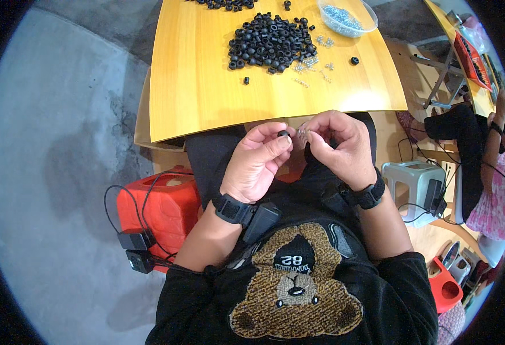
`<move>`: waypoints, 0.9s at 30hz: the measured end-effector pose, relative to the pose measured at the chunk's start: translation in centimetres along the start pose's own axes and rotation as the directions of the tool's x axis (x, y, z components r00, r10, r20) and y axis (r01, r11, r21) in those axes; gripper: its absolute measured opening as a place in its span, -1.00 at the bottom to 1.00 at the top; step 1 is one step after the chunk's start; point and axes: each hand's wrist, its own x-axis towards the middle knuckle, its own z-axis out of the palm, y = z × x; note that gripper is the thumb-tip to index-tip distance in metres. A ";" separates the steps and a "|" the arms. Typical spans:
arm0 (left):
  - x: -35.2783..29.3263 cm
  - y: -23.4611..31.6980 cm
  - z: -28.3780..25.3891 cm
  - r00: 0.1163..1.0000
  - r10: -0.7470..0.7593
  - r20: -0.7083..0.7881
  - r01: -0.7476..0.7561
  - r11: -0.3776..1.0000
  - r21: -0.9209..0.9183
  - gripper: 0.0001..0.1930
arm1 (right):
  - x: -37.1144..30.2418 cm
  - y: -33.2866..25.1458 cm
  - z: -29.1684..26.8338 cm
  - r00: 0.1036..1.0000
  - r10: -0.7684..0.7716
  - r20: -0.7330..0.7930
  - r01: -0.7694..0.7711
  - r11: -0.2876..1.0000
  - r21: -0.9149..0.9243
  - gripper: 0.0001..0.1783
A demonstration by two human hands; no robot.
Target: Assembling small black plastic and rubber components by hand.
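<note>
In front of the table's near edge my left hand [255, 161] pinches a small black plastic piece [284, 133], shaped like a cord lock part, between thumb and fingertips. Close beside it, my right hand [341, 146] is closed with thumb and forefinger on a tiny metal spring [302, 134]. Spring and black piece are nearly at the same height; whether they touch I cannot tell. A heap of similar black plastic pieces [269, 43] lies on the yellow wooden table [195, 86]. Loose small springs [307, 64] are scattered along the heap's right side.
A clear plastic bowl [373, 26] of springs stands at the table's far right. Single black pieces lie apart from the heap. A red stool [166, 201] with cabled devices is at my left, a pale stool [416, 187] at my right. Another person sits at the far right.
</note>
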 end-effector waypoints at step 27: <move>0.0 0.4 -0.9 0.996 -0.089 -0.017 0.088 0.995 -0.057 -0.81 | 0.5 -1.7 1.4 0.986 -0.110 0.129 0.144 0.945 -0.292 -0.89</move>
